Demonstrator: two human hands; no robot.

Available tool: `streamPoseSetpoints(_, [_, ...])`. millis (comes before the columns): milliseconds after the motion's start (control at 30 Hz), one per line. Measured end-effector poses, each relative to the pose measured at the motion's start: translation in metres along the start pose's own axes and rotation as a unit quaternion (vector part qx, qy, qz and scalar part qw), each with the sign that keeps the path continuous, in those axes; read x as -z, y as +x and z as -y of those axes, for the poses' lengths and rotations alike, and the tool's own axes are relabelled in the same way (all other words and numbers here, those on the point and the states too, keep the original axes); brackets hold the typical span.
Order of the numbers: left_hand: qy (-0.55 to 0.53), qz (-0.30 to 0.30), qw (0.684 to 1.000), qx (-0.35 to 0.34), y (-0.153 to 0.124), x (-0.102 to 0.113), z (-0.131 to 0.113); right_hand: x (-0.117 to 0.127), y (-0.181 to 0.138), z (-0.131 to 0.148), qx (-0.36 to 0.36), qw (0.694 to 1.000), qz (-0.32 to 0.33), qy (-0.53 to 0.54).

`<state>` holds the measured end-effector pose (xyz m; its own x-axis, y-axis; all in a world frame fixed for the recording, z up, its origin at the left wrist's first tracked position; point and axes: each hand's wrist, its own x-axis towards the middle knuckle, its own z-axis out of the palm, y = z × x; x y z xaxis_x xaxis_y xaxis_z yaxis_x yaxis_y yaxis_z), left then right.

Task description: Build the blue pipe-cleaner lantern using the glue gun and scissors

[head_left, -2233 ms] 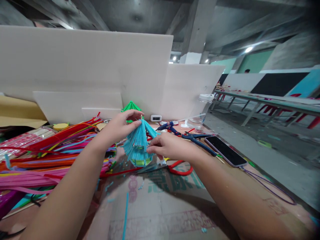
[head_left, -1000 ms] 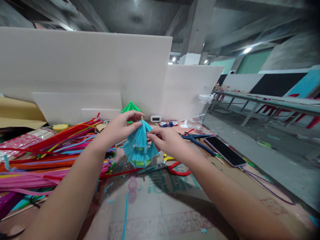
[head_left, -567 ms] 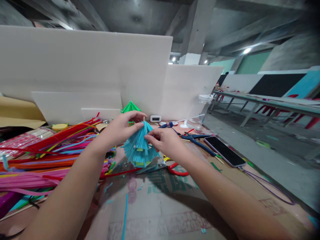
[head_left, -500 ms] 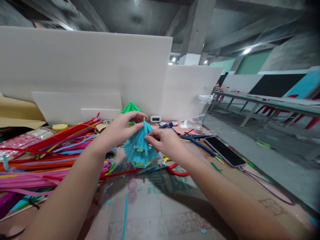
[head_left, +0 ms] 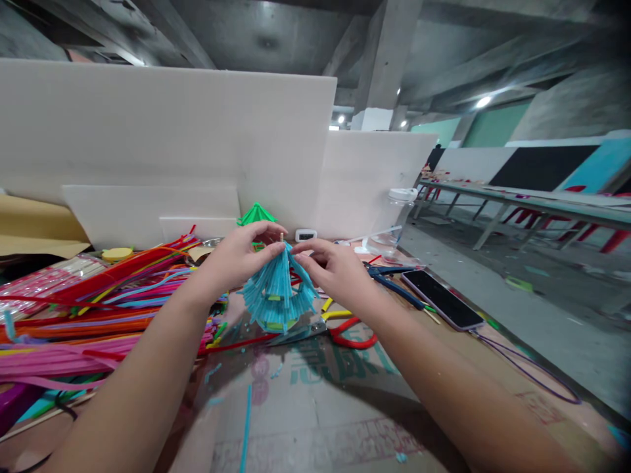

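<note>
A blue tiered paper-like model (head_left: 279,295), shaped like a small pagoda with pleated roofs, stands on the cardboard-covered table. A thin stick shows at its peak. My left hand (head_left: 249,253) is closed around the upper left of the top tier, thumb at the front; its other fingertips are partly hidden behind. Across from it, my right hand (head_left: 332,266) pinches the upper right side of the same tier with thumb and forefinger. Scissors (head_left: 340,325) with red and yellow handles lie just right of the model's base. Behind the left hand peeks a green model roof (head_left: 257,214).
Bundles of coloured pipe cleaners (head_left: 98,328) spread over the left side. At right lie blue-handled pliers (head_left: 399,284) and a phone (head_left: 444,299) with a cord. A clear bottle (head_left: 392,223) and a small white digital device (head_left: 306,235) stand before white boards (head_left: 167,131).
My right hand has risen from the middle of the top tier's right side to nearer its peak. My left hand stays at the top. The view has shifted slightly.
</note>
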<state>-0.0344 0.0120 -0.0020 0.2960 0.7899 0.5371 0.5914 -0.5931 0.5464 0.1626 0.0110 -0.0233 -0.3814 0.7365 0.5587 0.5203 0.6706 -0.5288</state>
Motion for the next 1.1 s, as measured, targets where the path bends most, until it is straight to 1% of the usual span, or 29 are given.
streamPoseSetpoints(167, [-0.012,0.000,1.000,0.006,0.002,-0.002,0.009,-0.005,-0.002,-0.001,0.011,1.000,0.013,0.017])
streamPoseSetpoints(333, [-0.057,0.003,0.998,0.018,0.003,-0.003,0.020,-0.006,-0.004,-0.001,0.033,0.999,0.026,-0.033])
streamPoseSetpoints(433, [-0.047,0.000,0.999,0.018,0.003,-0.003,0.019,-0.006,-0.005,0.000,0.049,0.996,0.021,-0.069])
streamPoseSetpoints(567, [-0.032,-0.008,0.999,0.017,0.002,-0.002,0.017,-0.005,-0.004,0.000,0.041,0.997,0.018,-0.061])
streamPoseSetpoints(733, [-0.067,0.006,0.997,0.027,0.003,0.000,0.021,0.001,-0.001,-0.003,0.027,0.997,0.016,-0.071])
streamPoseSetpoints(1100, [-0.085,0.021,0.996,0.037,0.003,0.002,0.018,0.006,0.002,-0.006,0.021,0.995,0.026,-0.095])
